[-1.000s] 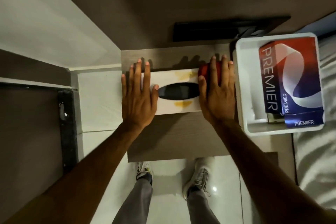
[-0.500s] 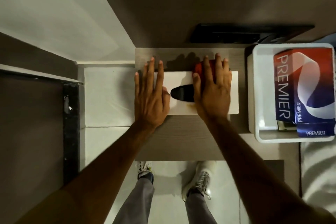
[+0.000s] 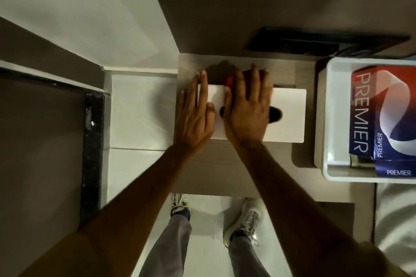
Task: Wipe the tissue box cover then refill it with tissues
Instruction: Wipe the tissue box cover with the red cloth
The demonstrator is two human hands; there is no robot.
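Observation:
A white tissue box cover (image 3: 289, 114) with a dark oval slot lies on a small wooden table (image 3: 225, 164). My left hand (image 3: 197, 117) lies flat on the cover's left end, fingers together and stretched out. My right hand (image 3: 247, 110) presses a red cloth (image 3: 230, 80) flat onto the middle of the cover, over most of the slot. Only a strip of the cloth shows past my fingers. A red, white and blue PREMIER tissue pack (image 3: 382, 112) lies in a white tray (image 3: 324, 119) at the right.
The white tray stands right beside the table's right edge. A dark flat object (image 3: 315, 41) lies behind the table against the wall. White floor tiles lie to the left, and my two shoes (image 3: 243, 220) are below the table's front edge.
My right hand has slid the red cloth leftwards across the cover, from its right end to the middle. The yellowish marks near the slot no longer show. My left hand stays on the left end.

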